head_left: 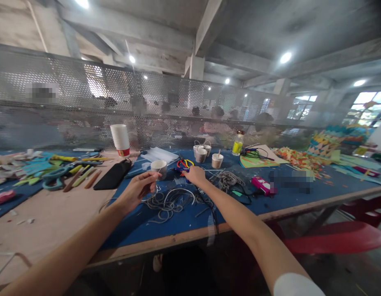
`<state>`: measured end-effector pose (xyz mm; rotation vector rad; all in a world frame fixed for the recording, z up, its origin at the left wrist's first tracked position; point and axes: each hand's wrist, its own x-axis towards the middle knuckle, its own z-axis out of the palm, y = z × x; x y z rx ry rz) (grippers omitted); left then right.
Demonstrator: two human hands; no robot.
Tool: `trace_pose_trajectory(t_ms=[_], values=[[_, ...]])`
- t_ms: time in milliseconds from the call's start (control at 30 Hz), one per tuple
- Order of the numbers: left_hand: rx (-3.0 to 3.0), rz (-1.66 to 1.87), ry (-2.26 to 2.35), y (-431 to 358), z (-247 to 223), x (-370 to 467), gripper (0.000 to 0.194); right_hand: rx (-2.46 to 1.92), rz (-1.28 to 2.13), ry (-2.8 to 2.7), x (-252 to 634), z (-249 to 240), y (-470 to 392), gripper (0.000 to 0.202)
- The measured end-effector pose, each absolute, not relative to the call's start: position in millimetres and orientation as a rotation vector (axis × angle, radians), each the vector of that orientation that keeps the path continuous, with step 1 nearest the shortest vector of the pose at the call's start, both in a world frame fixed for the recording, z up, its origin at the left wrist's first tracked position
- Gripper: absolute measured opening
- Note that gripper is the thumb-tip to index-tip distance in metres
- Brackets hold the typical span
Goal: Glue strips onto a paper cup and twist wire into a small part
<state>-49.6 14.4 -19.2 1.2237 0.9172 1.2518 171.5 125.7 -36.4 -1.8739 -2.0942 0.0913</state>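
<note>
My left hand (139,188) is closed, thumb and fingertips pinched at the near side of a small white paper cup (159,164). My right hand (196,176) reaches further out, its fingers closed over what looks like a blue glue gun (182,169) with an orange part; the hand covers much of it. Right behind that lie pliers with red and yellow handles (187,163). Between my hands and below them spreads a loose tangle of grey cord (164,205). A second cord bundle (229,181) lies right of my right wrist. A black cable (213,216) runs over the table's front edge.
Small cups (201,155), a yellow-labelled bottle (238,144) and a cup stack (120,140) stand toward the perforated screen (166,94). At left lie a black phone (112,174) and blue-handled scissors (56,176). A pink box (263,186) and a red chair (338,238) are rightward.
</note>
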Motion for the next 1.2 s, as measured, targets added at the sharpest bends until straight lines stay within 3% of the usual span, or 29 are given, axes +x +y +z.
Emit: trace_pose_trajectory(t_ms=[133,233,300,433,567,1200], values=[[1.214,1.259,0.906,14.4,-18.8,-49.7,0.024,-1.807,-0.004,-2.05,174.4,-31.1,119.0,0.052],[1.197,1.274,0.883,15.5,-18.7,-49.6,0.022,-1.57,0.0,-1.975,171.1,-21.2,112.2,0.035],[1.184,1.28,0.868,15.6,-17.4,-47.7,0.022,-1.333,0.294,-2.002,164.4,-14.1,104.4,0.023],[1.204,1.269,0.813,14.3,-9.0,-37.3,0.017,-0.787,1.318,-2.018,148.1,-7.6,79.0,0.024],[1.246,1.26,0.754,16.1,3.1,-26.7,0.015,-0.546,1.725,-1.937,144.3,-9.8,60.8,0.024],[1.025,1.248,0.734,33.2,-11.5,-36.1,0.012,-0.964,0.714,-1.818,179.4,-5.0,88.8,0.031]])
